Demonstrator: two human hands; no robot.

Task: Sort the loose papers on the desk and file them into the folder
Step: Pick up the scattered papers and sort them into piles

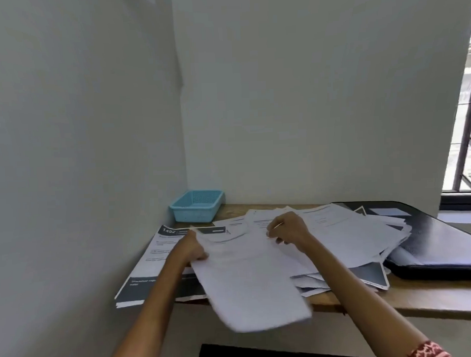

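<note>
While both bare arms reach forward from the bottom of the view, the hands hold a white sheet (248, 274) that lies over a wooden tabletop (393, 301) set into the corner of two pale walls. The left hand (192, 249) grips the sheet's left edge, thumb on top and fingers curled beneath. The right hand (289, 230) pinches the sheet near its far right corner, fingers curled, with a thin pale sliver between the fingertips that is too small to identify. The two hands are apart, one at either side of the sheet, whose near end hangs past the tabletop's front edge and looks blurred. Behind and to the right of it spreads a messy pile of loose papers (346, 236), overlapping at many angles. The pile partly covers a black folder (439, 248), which lies flat at the right end of the tabletop beside a window (467, 132) with dark bars. At the left, a printed page with dark bands (151, 258) lies under the left forearm and juts past the tabletop's edge; it carries the number 1492. A light blue plastic basket (196, 207) sits in the far corner against the wall. A patterned red cuff (427, 352) shows on the right arm at the bottom edge.
</note>
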